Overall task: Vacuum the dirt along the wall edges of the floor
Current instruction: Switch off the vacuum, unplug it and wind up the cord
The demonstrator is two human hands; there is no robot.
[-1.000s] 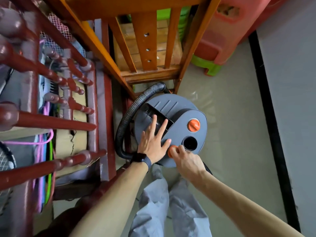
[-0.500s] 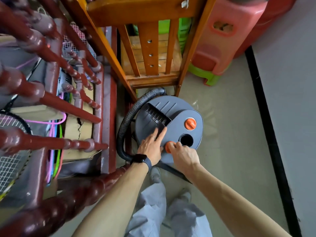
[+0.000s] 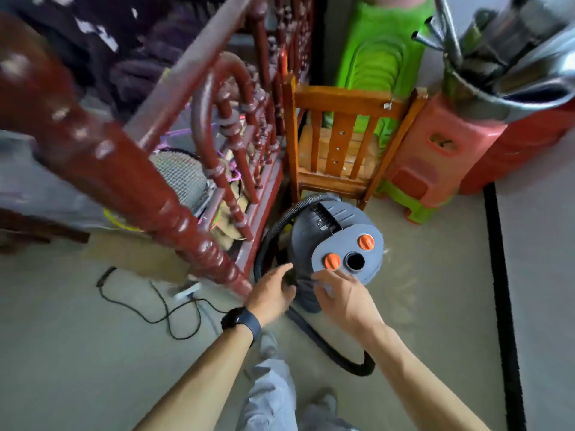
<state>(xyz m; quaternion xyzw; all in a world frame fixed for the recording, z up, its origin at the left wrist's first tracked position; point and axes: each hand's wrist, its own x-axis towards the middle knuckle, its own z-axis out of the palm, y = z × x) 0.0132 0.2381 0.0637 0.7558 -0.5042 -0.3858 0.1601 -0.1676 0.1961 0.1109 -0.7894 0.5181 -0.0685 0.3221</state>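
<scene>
A grey canister vacuum [image 3: 336, 225] with two orange knobs [image 3: 333, 261] stands on the pale floor in front of a wooden chair. Its black hose [image 3: 326, 343] loops from the left side round behind my hands and across the floor. My left hand [image 3: 272, 292], a dark watch on its wrist, hovers by the canister's lower left side next to the hose, fingers loosely curved. My right hand [image 3: 342, 295] hangs just below the near orange knob, fingers relaxed and off it. A black skirting strip [image 3: 501, 275] marks the wall edge on the right.
A dark red turned-wood frame [image 3: 124, 163] fills the left. The wooden chair [image 3: 339, 104], green stools [image 3: 373, 57] and pink stools [image 3: 435, 157] crowd the corner behind the vacuum. A power strip with a black cable [image 3: 161, 318] lies at left. Metal tubes [image 3: 497, 42] stick out top right.
The camera has risen and pulled back. My left hand has slid off the vacuum's top to its side, and my right hand has come off the orange knob.
</scene>
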